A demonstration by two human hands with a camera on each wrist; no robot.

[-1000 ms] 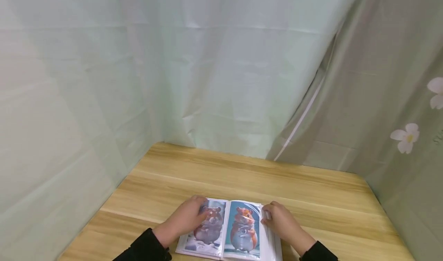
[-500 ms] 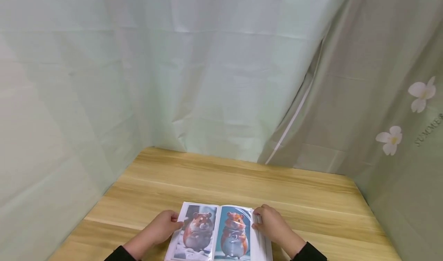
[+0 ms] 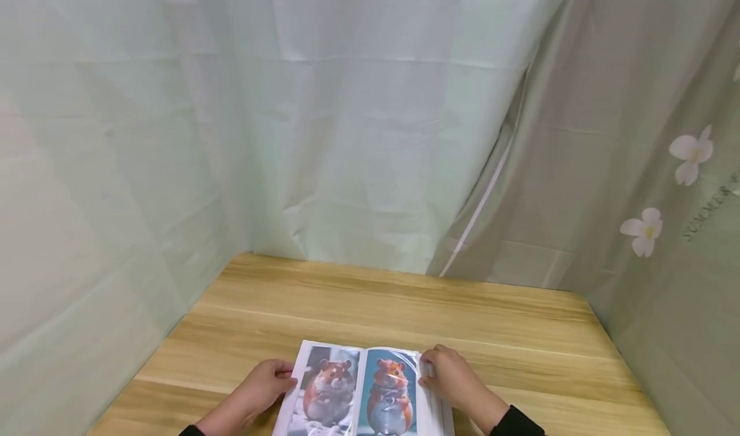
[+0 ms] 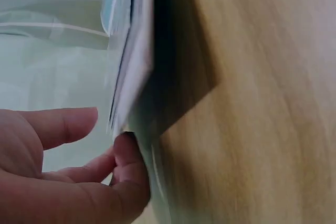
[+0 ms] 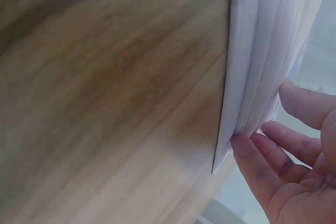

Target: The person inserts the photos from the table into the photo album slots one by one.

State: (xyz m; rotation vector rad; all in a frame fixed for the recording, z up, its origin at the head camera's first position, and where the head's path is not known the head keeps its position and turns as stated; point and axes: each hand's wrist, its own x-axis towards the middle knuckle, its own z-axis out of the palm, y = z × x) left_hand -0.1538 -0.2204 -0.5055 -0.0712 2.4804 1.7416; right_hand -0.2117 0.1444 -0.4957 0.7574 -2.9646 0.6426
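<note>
A photo album (image 3: 359, 391) lies spread on the table, a hamster picture in a clear sleeve on each page. My left hand (image 3: 260, 390) holds its left edge. In the left wrist view, curled fingers (image 4: 131, 169) reach under the cover's corner, the thumb (image 4: 71, 124) is on the page side, and that cover is raised above its shadow. At the right edge, my right hand (image 3: 459, 378) pinches the stacked pages (image 5: 270, 51). Its thumb (image 5: 307, 103) lies on the page side, and the other fingertips touch the page edges near the corner.
The wooden table (image 3: 347, 295) extends beyond the album to the back and both sides. Pale curtains (image 3: 370, 134) enclose it at the back and left. A greyish curtain with white flowers (image 3: 642, 232) hangs on the right.
My left hand has slid from over the left page out to its edge, uncovering the picture. The right hand keeps its place on the album. The head view has shifted slightly.
</note>
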